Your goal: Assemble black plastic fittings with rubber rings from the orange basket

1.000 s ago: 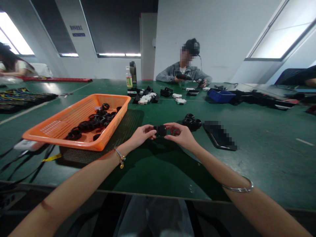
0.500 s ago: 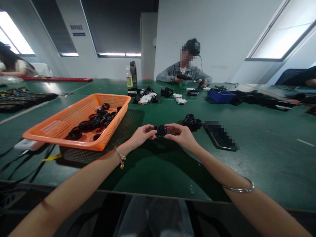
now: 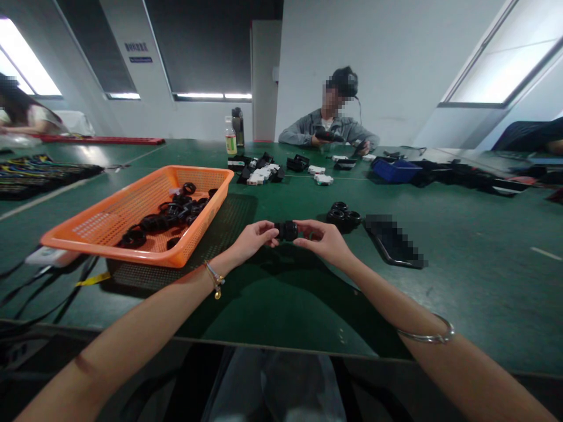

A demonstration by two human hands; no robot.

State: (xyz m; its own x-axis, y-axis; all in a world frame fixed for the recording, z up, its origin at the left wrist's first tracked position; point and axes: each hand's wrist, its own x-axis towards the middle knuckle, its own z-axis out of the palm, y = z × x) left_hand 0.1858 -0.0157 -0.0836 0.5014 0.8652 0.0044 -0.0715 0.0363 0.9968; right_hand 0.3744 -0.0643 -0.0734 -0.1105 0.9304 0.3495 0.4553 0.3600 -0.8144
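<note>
Our left-hand grip (image 3: pixel 254 239) and right-hand grip (image 3: pixel 328 241) are pinching a black cylindrical part (image 3: pixel 287 231) above the desk (image 3: pixel 466 258); we are seemingly working it two-handed, the next move probably needing even pressure.

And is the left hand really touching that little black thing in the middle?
Touching. The head view shows the left hand pinching the left end of the little black thing between thumb and fingers.

Workshop: green worktable (image 3: pixel 484 293), basket (image 3: pixel 200 225) of black parts (image 3: pixel 155 223), co-worker (image 3: pixel 341 129) opposite.
</note>
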